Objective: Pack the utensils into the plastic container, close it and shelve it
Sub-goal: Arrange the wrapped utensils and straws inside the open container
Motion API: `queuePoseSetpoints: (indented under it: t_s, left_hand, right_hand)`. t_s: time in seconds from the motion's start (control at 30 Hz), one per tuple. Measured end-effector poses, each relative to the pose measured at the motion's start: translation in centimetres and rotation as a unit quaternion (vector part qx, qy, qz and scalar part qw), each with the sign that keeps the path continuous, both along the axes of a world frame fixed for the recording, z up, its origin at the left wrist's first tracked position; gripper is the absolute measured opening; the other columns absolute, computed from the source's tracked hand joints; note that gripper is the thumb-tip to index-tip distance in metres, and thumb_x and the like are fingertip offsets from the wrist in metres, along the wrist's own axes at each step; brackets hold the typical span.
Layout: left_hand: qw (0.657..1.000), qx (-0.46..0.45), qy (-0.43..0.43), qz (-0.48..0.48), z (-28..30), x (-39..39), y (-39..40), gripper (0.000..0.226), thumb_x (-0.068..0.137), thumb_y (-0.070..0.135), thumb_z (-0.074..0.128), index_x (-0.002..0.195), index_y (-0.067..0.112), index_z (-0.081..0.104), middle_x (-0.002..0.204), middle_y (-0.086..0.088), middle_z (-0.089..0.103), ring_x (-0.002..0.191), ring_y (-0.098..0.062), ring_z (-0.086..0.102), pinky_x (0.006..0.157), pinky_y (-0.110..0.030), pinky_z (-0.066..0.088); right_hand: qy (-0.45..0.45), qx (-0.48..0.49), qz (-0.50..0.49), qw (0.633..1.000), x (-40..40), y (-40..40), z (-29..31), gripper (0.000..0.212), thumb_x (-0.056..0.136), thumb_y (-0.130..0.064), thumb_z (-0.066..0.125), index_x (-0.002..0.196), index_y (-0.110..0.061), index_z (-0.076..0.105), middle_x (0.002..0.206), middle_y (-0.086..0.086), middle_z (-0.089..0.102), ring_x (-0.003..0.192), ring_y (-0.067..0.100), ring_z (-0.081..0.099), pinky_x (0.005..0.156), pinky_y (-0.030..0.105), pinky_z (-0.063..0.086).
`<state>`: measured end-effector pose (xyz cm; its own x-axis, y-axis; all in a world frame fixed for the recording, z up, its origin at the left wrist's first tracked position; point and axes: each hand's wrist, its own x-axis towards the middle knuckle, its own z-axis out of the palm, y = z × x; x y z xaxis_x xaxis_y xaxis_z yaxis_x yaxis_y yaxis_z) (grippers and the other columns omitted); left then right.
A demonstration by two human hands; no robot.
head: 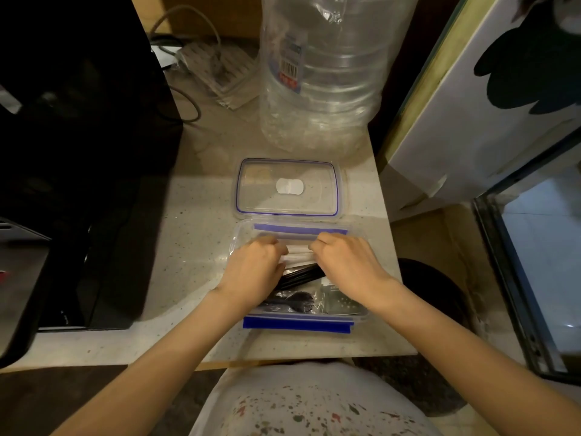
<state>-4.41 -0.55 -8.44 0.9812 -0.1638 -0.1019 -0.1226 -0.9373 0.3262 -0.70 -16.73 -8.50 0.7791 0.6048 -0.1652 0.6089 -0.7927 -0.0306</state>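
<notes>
Pale speckled worktop (195,215) between a dark appliance and a large clear water bottle (327,73). Near the front edge stands the open plastic container (298,320), blue clips on its long sides; its clear lid (287,187) lies flat just behind it, blue seal up. The left hand (254,265) and right hand (344,259) reach inside, fingers curled on white paper-wrapped chopsticks (300,251) above black utensils (295,302). The contents appear light and slippery in their wrappers; the thin-walled box is best held by its two short ends.
</notes>
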Motion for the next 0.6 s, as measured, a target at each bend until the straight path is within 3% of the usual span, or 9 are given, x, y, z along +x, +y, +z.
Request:
queuePoseSetpoints:
  t_s: [0.07,0.17,0.23,0.4,0.6]
  left_hand:
    - [0.999,0.037,-0.017,-0.016,-0.3,0.4,-0.1,0.024,0.074,0.007,0.068,0.097,0.007,0.069,0.097,-0.011,0.070,0.089,-0.030,0.066,0.065,-0.035,0.055]
    - [0.995,0.094,-0.008,-0.028,-0.9,0.9,-0.2,0.029,0.050,0.006,0.081,0.077,0.010,0.069,0.074,-0.005,0.071,0.063,-0.024,0.068,0.047,-0.027,0.053]
    - [0.995,0.097,0.002,-0.033,-1.1,0.9,-0.4,0.027,0.053,0.004,0.078,0.078,0.009,0.068,0.077,-0.006,0.071,0.067,-0.026,0.068,0.051,-0.031,0.054]
    - [0.990,0.130,0.008,-0.045,-1.2,1.1,-0.8,0.022,0.085,0.009,0.053,0.106,0.010,0.060,0.113,-0.008,0.063,0.105,-0.025,0.060,0.081,-0.035,0.050]
    - [0.980,0.184,0.019,-0.072,-1.0,1.5,-1.1,0.021,0.090,0.013,0.051,0.107,0.010,0.063,0.114,-0.009,0.062,0.104,-0.024,0.058,0.084,-0.033,0.049]
  right_hand:
    - [0.007,0.000,-0.011,1.000,0.2,0.6,-0.4,0.023,0.086,-0.008,0.059,0.109,-0.012,0.060,0.100,0.004,0.065,0.083,0.021,0.065,0.065,0.030,0.052]
    - [0.016,-0.019,-0.028,0.999,0.2,1.2,-0.6,0.027,0.089,-0.009,0.055,0.116,-0.011,0.054,0.108,0.007,0.062,0.087,0.023,0.066,0.064,0.031,0.048]
    - [0.026,-0.036,-0.027,0.999,0.0,1.4,-0.6,0.027,0.089,-0.008,0.055,0.115,-0.009,0.054,0.111,0.009,0.060,0.087,0.025,0.066,0.065,0.032,0.049]
    - [0.040,-0.065,-0.030,0.997,-0.1,1.9,0.1,0.022,0.090,-0.004,0.052,0.111,-0.005,0.057,0.117,0.013,0.055,0.088,0.028,0.066,0.065,0.034,0.046]
    - [0.045,-0.073,-0.029,0.996,-0.3,2.0,0.7,0.021,0.090,-0.003,0.051,0.110,-0.005,0.058,0.120,0.015,0.051,0.088,0.027,0.065,0.067,0.034,0.047]
